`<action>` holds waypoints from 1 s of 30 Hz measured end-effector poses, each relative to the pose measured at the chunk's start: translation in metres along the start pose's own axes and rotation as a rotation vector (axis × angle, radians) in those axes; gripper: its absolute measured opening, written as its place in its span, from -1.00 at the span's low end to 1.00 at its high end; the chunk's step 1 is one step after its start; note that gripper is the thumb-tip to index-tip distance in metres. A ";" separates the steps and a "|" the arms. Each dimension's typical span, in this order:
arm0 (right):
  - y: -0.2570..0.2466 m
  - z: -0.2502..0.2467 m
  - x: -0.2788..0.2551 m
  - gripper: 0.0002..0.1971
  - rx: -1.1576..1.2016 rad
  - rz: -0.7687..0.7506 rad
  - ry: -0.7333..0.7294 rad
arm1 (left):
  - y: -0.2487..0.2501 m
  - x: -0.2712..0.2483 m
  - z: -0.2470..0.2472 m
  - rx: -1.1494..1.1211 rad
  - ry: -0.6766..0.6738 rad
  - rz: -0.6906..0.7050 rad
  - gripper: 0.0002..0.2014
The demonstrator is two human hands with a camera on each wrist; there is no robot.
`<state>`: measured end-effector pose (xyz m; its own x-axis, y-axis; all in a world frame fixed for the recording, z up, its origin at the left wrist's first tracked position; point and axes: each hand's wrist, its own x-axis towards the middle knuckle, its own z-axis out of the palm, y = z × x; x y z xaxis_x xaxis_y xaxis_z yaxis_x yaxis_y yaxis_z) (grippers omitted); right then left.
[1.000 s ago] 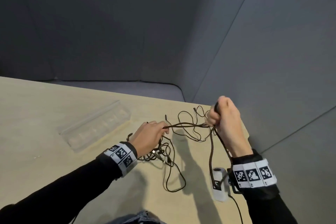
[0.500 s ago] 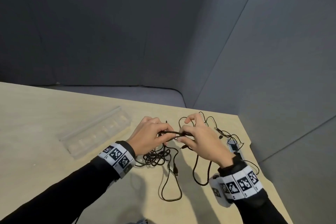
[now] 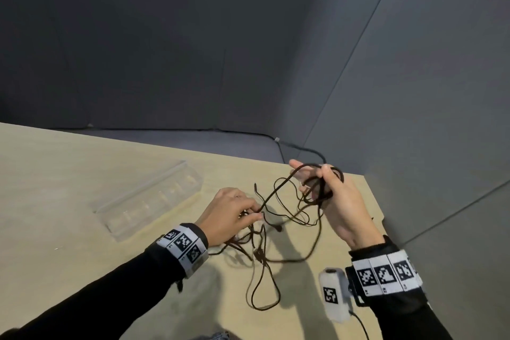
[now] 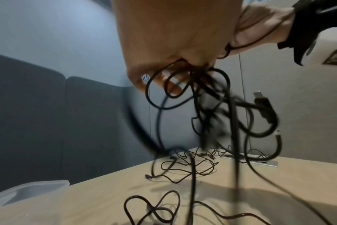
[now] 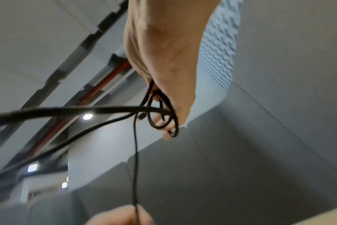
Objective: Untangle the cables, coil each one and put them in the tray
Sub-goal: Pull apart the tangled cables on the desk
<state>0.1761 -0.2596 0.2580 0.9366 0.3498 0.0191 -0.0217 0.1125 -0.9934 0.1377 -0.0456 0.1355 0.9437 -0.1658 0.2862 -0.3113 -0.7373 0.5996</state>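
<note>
Thin black cables (image 3: 265,265) lie tangled on the light wooden table (image 3: 55,188). My right hand (image 3: 328,190) is raised near the table's far right corner, with a small coil of black cable (image 3: 320,188) wound round its fingers; the coil (image 5: 162,115) shows in the right wrist view too. A strand (image 3: 276,190) runs from that coil down to my left hand (image 3: 234,212), which pinches it just above the tangle. The left wrist view shows my left hand's fingers (image 4: 154,71) with several cable loops (image 4: 212,106) hanging from them. The clear plastic tray (image 3: 149,199) lies to the left.
Grey padded panels (image 3: 414,91) stand close behind and to the right of the table. A USB plug (image 4: 260,99) dangles among the hanging loops. More cable and a flat silver bar (image 4: 250,159) lie toward the table's far edge. A white wrist camera (image 3: 334,295) hangs under my right wrist.
My right hand has lifted away to the right with a coil wound round its fingers, pulling a strand out of the tangle. My left hand stays low, still pinching the cable.
</note>
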 end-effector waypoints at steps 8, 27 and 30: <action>-0.031 -0.007 0.014 -0.66 0.556 -0.050 0.326 | -0.029 -0.026 0.016 -0.058 -0.143 -0.055 -0.59; -0.094 0.024 -0.003 -0.64 0.412 -0.394 0.285 | 0.033 -0.011 0.031 -0.184 -0.356 -0.016 -0.83; -0.091 -0.003 -0.001 -0.64 0.082 -0.516 0.418 | 0.012 -0.006 0.019 -0.244 -0.202 -0.068 -0.78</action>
<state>0.1776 -0.2730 0.3477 0.8902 -0.1562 0.4279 0.4546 0.2447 -0.8564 0.1308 -0.0655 0.1267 0.9589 -0.2658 0.0996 -0.2409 -0.5765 0.7807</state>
